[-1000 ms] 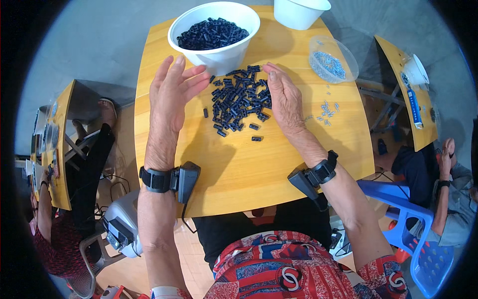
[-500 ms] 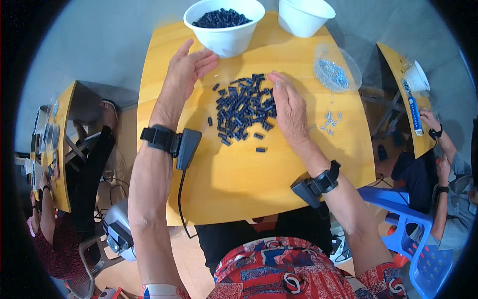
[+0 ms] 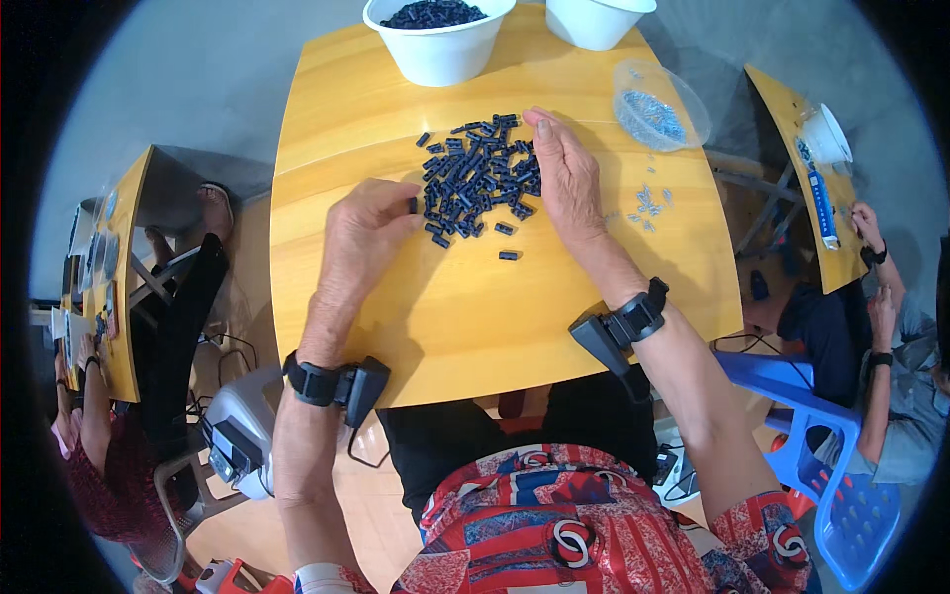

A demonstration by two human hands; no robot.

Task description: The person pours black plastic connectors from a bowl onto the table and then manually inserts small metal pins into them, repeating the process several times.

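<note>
A loose pile of small black plastic pieces [image 3: 480, 178] lies on the yellow wooden table. At the pile's left edge, my left hand [image 3: 368, 230] is closed, thumb and index finger pinching a single black plastic piece [image 3: 413, 205]. Its other fingers are curled. My right hand [image 3: 568, 178] rests on its edge against the pile's right side, fingers stretched out and holding nothing. Two stray black pieces sit just in front of the pile. Each of my wrists wears a black strap with a box-shaped device.
At the back stand a white bowl [image 3: 440, 49] of black pieces and a second white bowl [image 3: 597, 25]. A clear tub [image 3: 683, 127] of small metal parts is right, with several loose metal parts [image 3: 648, 206] nearby. People work at tables on both sides; a blue chair [image 3: 831, 436] stands right.
My left hand has come down from near the white bowl to the pile's left edge, going from open to pinching a stray black piece. My right hand stays beside the pile.
</note>
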